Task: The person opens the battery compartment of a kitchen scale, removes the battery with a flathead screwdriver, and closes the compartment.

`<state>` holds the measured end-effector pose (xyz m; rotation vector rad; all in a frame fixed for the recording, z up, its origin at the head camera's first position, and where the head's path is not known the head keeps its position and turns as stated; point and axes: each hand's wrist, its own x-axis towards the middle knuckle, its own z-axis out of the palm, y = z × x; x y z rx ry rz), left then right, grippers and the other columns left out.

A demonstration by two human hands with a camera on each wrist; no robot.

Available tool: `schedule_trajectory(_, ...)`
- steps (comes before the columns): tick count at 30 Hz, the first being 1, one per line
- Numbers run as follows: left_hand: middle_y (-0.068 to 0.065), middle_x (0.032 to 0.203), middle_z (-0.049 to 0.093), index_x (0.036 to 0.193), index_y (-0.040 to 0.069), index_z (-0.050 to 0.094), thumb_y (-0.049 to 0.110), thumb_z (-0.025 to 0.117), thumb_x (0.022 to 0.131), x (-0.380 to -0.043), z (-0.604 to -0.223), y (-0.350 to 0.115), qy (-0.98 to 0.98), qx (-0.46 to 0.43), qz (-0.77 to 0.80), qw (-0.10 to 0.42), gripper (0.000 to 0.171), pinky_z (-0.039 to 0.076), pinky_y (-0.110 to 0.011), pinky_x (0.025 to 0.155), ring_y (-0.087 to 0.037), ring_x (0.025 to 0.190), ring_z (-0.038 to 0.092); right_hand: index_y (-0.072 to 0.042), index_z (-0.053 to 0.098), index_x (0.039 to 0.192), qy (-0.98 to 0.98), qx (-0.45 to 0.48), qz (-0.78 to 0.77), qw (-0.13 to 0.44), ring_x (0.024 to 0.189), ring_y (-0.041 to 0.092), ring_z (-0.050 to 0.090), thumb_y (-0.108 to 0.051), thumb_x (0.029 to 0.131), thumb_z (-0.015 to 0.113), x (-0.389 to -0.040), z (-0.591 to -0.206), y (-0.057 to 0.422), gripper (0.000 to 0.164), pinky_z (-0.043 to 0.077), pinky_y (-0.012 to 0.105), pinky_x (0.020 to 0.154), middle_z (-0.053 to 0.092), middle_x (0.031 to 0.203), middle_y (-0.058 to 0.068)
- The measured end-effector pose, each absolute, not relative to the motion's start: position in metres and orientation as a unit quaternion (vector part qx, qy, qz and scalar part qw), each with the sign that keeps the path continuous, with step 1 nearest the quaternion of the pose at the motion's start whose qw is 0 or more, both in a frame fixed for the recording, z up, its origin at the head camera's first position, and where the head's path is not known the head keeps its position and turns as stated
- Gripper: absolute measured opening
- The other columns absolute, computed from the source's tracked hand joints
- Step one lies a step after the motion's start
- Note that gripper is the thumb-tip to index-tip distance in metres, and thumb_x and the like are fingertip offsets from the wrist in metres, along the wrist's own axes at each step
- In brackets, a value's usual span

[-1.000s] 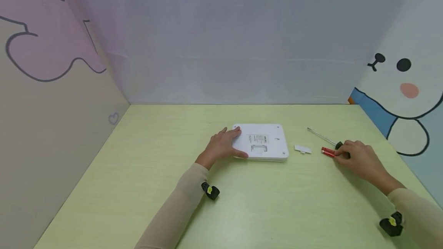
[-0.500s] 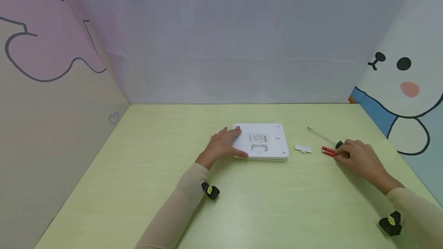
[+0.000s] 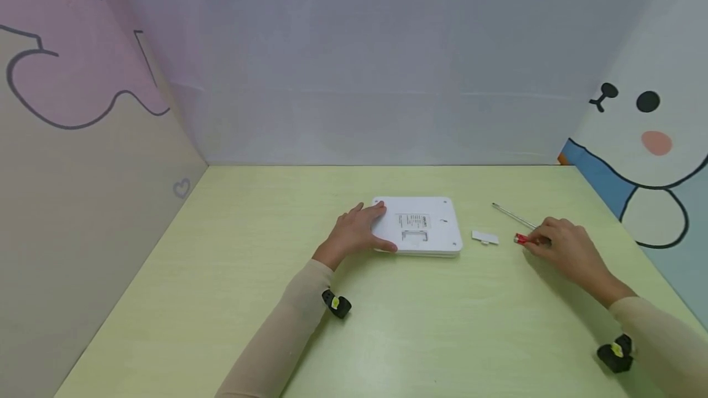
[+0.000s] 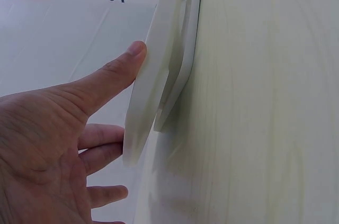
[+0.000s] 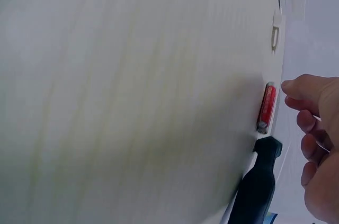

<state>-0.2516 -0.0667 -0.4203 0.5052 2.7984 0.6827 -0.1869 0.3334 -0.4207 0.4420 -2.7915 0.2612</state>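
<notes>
A white, rounded-square device like a kitchen scale (image 3: 442, 232) lies bottom side up, its label and uncovered battery compartment (image 3: 415, 236) facing upward. My left hand (image 3: 354, 232) rests at its left side, thumb along the front edge and fingers spread over the far corner. In the left wrist view, the thumb touches the rim of the scale (image 4: 153, 70). My right hand (image 3: 570, 250) is over a red battery (image 3: 519, 238), partly hidden by the fingers. Seen from the right wrist, thumb and index finger are close together just beside the battery (image 5: 268, 105), with a small gap.
A small white battery cover (image 3: 485, 238) lies between the scale and the battery. A screwdriver (image 3: 511, 215) lies behind my right hand; its black handle (image 5: 257, 181) shows in the right wrist view. Printed panels stand left and right, a pale wall behind.
My right hand has shifted slightly left, covering more of the red batteries and the screwdriver's handle. My left hand and the scale stay put.
</notes>
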Motion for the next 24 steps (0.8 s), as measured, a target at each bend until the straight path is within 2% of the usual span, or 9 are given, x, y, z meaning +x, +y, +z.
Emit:
schedule_trajectory(10, 0.008, 0.160, 0.030, 0.153, 0.023, 0.036, 0.055, 0.083, 0.069, -0.252, -0.420, -0.069, 0.950, 0.167, 0.240, 0.108, 0.101, 0.021, -0.054, 0.118, -0.031, 0.151, 0.019, -0.011, 0.075, 0.086, -0.973, 0.185, 0.109, 0.082, 0.076, 0.019, 0.051, -0.017, 0.084, 0.075, -0.205, -0.415, 0.284, 0.007, 0.034, 0.036, 0.066, 0.057, 0.078, -0.001)
schedule_trajectory(17, 0.008, 0.160, 0.028, 0.153, 0.022, 0.035, 0.056, 0.082, 0.069, -0.252, -0.420, -0.067, 0.949, 0.172, 0.241, 0.109, 0.102, 0.019, -0.054, 0.119, -0.031, 0.151, 0.019, -0.016, 0.074, 0.081, -0.974, 0.191, 0.100, 0.075, 0.078, 0.019, 0.054, -0.018, 0.082, 0.077, -0.208, -0.419, 0.277, 0.003, 0.038, 0.040, 0.067, 0.057, 0.078, -0.004)
schedule_trajectory(24, 0.008, 0.160, 0.028, 0.153, 0.023, 0.034, 0.058, 0.082, 0.069, -0.253, -0.420, -0.067, 0.952, 0.174, 0.229, 0.108, 0.103, 0.021, -0.054, 0.118, -0.031, 0.151, 0.019, -0.017, 0.073, 0.079, -0.973, 0.195, 0.095, 0.080, 0.074, 0.016, 0.052, -0.017, 0.081, 0.078, -0.208, -0.422, 0.276, 0.005, 0.036, 0.037, 0.065, 0.056, 0.077, -0.004)
